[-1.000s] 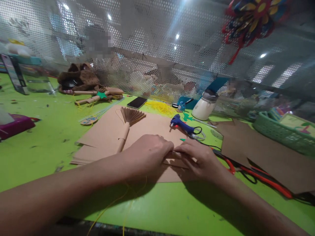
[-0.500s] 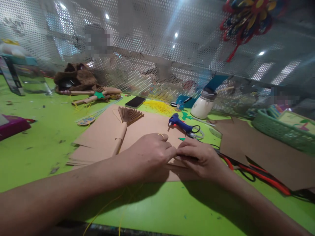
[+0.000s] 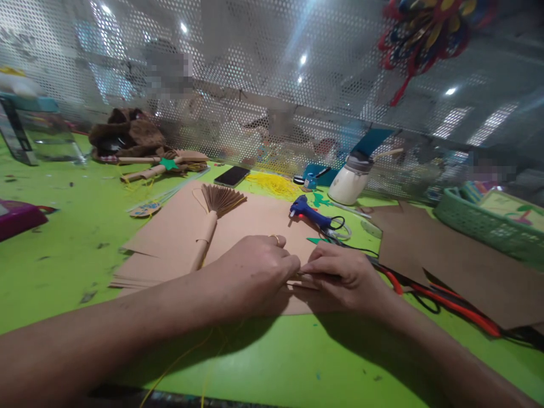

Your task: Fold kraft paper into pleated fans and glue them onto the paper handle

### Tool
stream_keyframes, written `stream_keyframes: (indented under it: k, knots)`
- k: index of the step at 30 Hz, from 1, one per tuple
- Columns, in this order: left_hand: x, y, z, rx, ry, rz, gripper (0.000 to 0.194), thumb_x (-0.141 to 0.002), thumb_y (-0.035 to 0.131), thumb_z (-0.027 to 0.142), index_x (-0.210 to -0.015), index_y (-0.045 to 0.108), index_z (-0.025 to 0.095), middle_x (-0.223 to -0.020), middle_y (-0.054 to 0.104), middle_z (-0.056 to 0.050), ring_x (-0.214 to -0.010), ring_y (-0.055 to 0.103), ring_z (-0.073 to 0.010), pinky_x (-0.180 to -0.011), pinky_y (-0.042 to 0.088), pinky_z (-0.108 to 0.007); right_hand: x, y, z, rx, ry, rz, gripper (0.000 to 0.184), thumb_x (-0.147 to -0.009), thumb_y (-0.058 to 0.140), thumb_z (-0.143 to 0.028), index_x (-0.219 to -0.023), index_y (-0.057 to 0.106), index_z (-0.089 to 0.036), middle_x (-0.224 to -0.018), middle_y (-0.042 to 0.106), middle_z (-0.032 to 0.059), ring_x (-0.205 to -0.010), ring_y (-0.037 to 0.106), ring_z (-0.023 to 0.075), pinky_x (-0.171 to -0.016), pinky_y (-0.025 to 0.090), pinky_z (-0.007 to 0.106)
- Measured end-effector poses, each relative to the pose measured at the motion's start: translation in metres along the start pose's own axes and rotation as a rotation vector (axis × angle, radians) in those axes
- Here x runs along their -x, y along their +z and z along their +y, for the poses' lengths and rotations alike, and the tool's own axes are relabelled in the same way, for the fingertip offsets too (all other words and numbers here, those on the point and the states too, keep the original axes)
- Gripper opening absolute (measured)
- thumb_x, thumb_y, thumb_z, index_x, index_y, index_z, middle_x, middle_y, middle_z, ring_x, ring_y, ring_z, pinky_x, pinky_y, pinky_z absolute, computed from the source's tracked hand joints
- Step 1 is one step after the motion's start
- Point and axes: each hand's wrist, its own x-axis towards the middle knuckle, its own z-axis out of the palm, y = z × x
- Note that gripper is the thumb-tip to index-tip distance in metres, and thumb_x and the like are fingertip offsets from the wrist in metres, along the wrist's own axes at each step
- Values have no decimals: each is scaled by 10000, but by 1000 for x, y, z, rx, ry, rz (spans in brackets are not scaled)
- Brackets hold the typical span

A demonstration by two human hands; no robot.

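My left hand (image 3: 261, 269), with a ring on one finger, is closed in a pinch over the stacked brown paper sheets (image 3: 250, 221). Close beside it, my right hand (image 3: 346, 273) pinches too, the fingertips of both nearly meeting. A narrow folded piece of brown paper (image 3: 302, 286) shows between and below the fingers; most of it is hidden by them. Left of the hands lies a rolled paper handle with a pleated paper fan (image 3: 223, 199) at its far end. Beyond my right hand rests a blue glue gun (image 3: 312, 214), and a green paper tip (image 3: 318, 241) pokes out near the knuckles.
Orange-handled scissors (image 3: 459, 310) and darker brown card (image 3: 463, 255) lie at right, by a green basket (image 3: 488, 229). Farther back are a white jar (image 3: 349, 184), yellow strings (image 3: 272, 185), a phone (image 3: 232, 176) and a paper figure with a green star (image 3: 169, 164). A perforated metal panel (image 3: 255, 68) stands behind.
Both hands have shifted very slightly, their fingertips still close together on the paper piece. The whole view has moved a little; the objects on the table stay in place.
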Motion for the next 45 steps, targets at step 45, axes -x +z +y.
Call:
stream_keyframes:
  k: [45]
  knots:
    - [0,-21,-40,576,-481,-372,165,-731,554,269,-737,685,169,-661,642,-1,-588,527,-121,-518,339,-217,14,-39,32,-189,362,-24,58,-768,647,-208,-713,659,-194,-773,642,33,-737,584,179,-686,466,326]
